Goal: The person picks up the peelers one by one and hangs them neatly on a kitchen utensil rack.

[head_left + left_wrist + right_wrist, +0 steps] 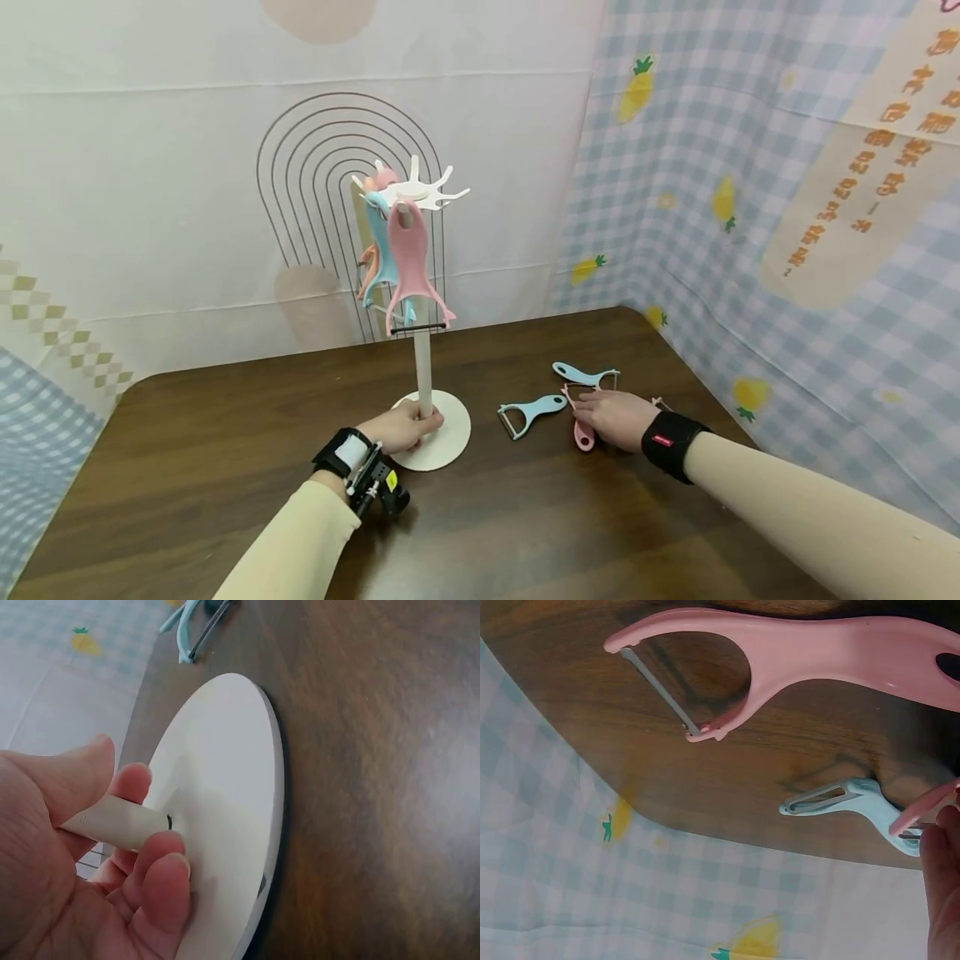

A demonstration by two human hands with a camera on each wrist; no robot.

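A white stand has a round base [450, 429], an upright pole [423, 367] and a top of several branching hooks [415, 192]. My left hand [397, 425] grips the pole just above the base, its fingers curled round it in the left wrist view. From the hooks hang a pink peeler [409, 250], a light blue peeler [382, 237] and an orange peeler [369, 262]. At the right, my right hand [617, 417] holds another pink peeler [584, 437] low over the table, the handle showing below the fingers. The thumb's hold is hidden.
Two light blue peelers lie near the right hand, one to its left [536, 407] and one beyond it [583, 375]. A further pink peeler [802, 656] lies close under the right wrist. The brown table [247, 467] meets checked cloth [712, 292] at right.
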